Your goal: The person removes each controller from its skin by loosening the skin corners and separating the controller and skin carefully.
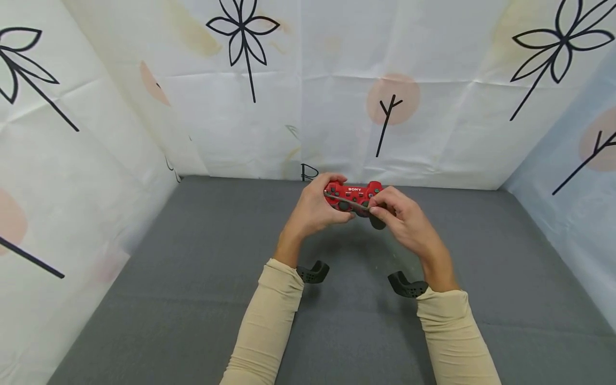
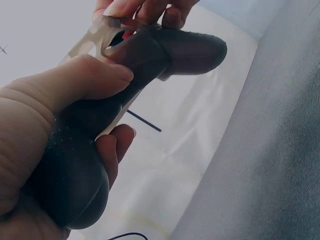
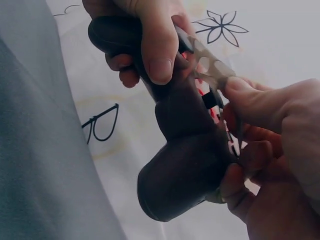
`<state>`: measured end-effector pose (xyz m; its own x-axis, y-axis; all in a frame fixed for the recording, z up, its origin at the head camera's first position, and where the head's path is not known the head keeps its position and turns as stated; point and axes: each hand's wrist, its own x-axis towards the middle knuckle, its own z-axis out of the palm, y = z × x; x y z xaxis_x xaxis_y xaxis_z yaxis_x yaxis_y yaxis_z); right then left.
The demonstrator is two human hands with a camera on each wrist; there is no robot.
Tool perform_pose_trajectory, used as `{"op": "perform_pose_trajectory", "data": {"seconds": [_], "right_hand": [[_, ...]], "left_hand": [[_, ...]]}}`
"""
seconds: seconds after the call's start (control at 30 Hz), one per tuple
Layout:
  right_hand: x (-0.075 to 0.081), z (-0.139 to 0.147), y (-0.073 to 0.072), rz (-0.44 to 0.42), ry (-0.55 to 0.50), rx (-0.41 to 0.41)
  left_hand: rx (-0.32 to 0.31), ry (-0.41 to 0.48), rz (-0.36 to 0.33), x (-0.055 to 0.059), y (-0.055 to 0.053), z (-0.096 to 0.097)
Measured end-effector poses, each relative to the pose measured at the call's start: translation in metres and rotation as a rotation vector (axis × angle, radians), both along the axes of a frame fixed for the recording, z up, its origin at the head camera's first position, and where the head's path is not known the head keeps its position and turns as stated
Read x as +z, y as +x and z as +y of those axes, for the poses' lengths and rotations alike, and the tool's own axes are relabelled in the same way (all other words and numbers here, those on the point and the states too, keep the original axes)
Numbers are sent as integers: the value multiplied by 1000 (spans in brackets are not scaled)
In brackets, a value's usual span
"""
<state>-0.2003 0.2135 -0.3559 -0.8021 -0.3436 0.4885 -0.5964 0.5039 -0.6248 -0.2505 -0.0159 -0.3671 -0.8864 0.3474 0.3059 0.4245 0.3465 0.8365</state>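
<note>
A red Sony game controller (image 1: 355, 189) is held up over the far part of the table, its button face toward the head camera. My left hand (image 1: 315, 206) grips its left side, with the thumb (image 2: 102, 80) along the dark underside. A controller cover (image 3: 216, 69) with round cutouts stands away from the red face; its front edge shows as a thin strip in the head view. My right hand (image 1: 406, 219) pinches that edge of the cover near the controller's right side. Dark rounded handles (image 3: 177, 175) fill the middle of the right wrist view.
The grey tabletop (image 1: 192, 299) spreads out below both hands. White cloth walls (image 1: 337, 123) printed with flowers and trees rise at the back and both sides, the back one close behind the controller. A black bracket (image 1: 313, 272) juts inward from each wrist.
</note>
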Motion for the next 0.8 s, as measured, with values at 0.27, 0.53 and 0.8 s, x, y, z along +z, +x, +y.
{"op": "perform_pose_trajectory", "data": {"seconds": [0.27,0.53,0.8], "right_hand": [[2,-4,1,132,88,-11],[3,-18,2,397,141,-174],[-2,-31,2,508,178,-277]], "left_hand": [[21,76,-16,-3,-2,1],[21,178,-10,2,1,2],[55,217,10,3,0,1]]}}
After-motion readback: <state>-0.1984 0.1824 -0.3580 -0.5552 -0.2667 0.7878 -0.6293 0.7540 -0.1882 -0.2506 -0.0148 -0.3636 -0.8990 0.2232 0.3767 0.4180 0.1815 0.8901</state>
